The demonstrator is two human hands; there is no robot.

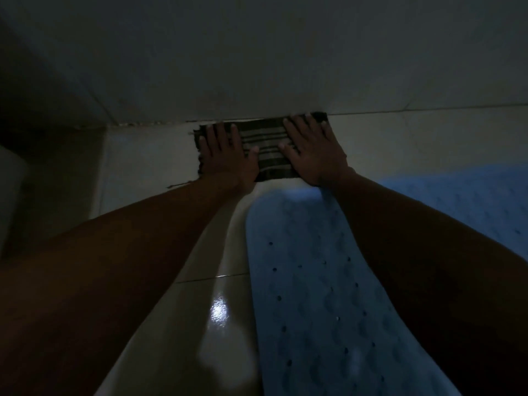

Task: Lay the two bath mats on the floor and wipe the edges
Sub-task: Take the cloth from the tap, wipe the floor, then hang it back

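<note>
A dark striped cloth point(270, 150) lies flat on the pale floor tiles against the foot of the wall. My left hand point(228, 155) presses flat on its left part, fingers spread. My right hand point(311, 150) presses flat on its right part, fingers spread toward the wall. A light blue bath mat point(311, 295) with small holes lies on the floor between my forearms, its rounded far end just short of the cloth. A second blue bath mat point(468, 195) lies to the right, partly hidden by my right arm.
The scene is dim. The tiled wall point(257, 52) rises straight ahead. Glossy floor tiles point(200, 310) with a light glare lie left of the near mat. A dark corner and a pale object point(11, 190) sit at the far left.
</note>
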